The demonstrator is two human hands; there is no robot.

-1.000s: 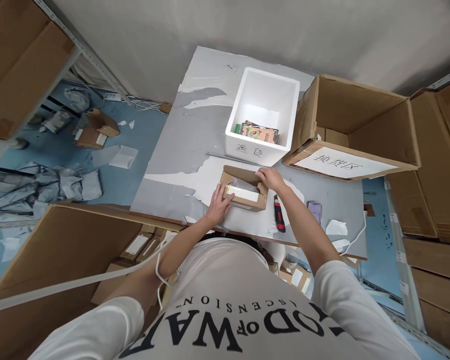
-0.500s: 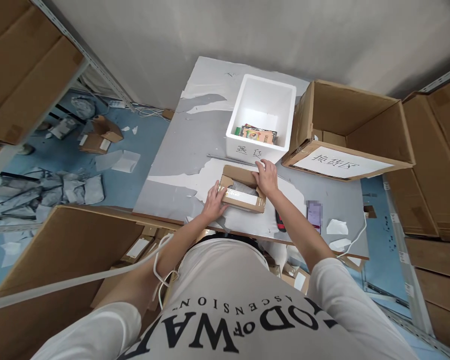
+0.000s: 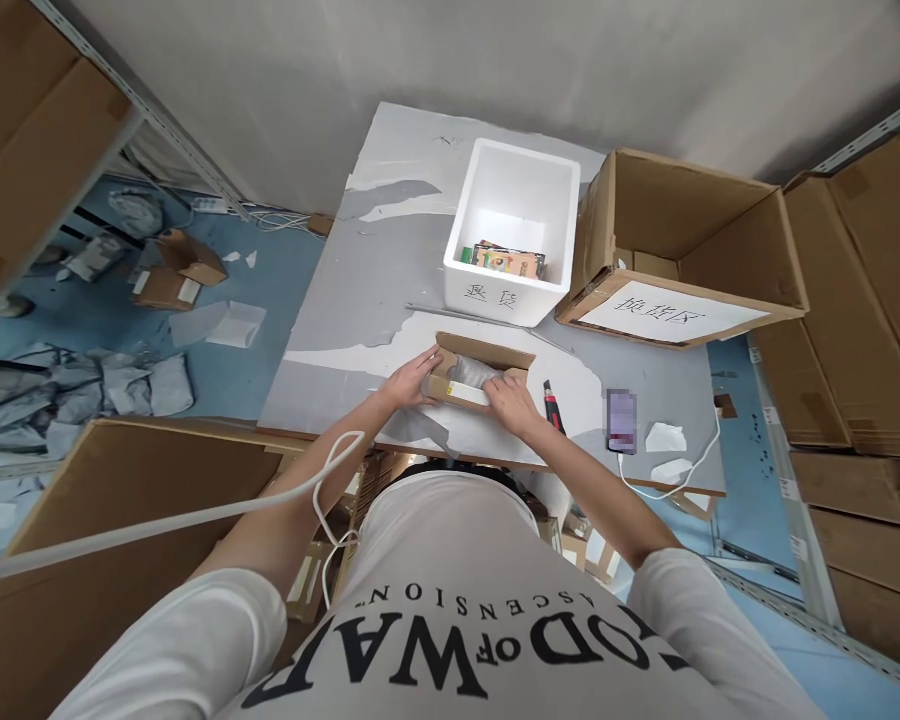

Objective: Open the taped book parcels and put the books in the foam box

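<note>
A small cardboard box [image 3: 525,360] with its lid flap up lies at the front of the table, a white label on its near side. Around its left end my left hand [image 3: 411,380] is closed, thumb at the near side. Inside lies a grey plastic-wrapped item [image 3: 471,371]. My right hand [image 3: 511,402] reaches over the near edge, fingers curled on the item's right part; the fingertips are partly hidden. Just right of that hand, a red and black utility knife [image 3: 552,408] rests on the table.
Behind the box stand a white foam box [image 3: 510,303] holding colourful packs and a large open carton [image 3: 682,250] with a paper sign. To the right lie a phone [image 3: 622,420] with a white cable and paper scraps [image 3: 666,437]. A big carton [image 3: 120,500] stands at the left front.
My right hand has moved from the box's far right corner to its near edge, onto the wrapped item. My left hand stays at the left end. The box has tilted slightly and shifted left in view.
</note>
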